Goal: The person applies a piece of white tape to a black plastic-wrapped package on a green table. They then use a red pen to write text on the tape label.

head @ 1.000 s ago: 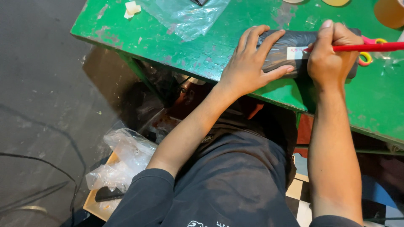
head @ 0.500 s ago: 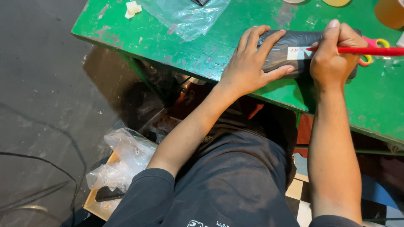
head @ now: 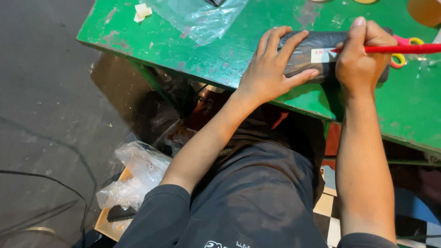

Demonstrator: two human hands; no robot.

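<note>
A black wrapped packet lies on the green table, with a small white label on its top. My left hand lies flat with spread fingers over the packet's left end, pressing it down. My right hand grips a red pen whose tip rests at the label's right edge. The hand covers the right part of the packet.
Scissors with red and yellow handles lie just beyond my right hand. A clear plastic sheet and a small white block sit at the table's far left. Below on the floor are crumpled plastic bags in a shallow box and dark cables.
My right hand with the red pen has shifted slightly along the label; the pen now lies more level. My left hand stays on the packet.
</note>
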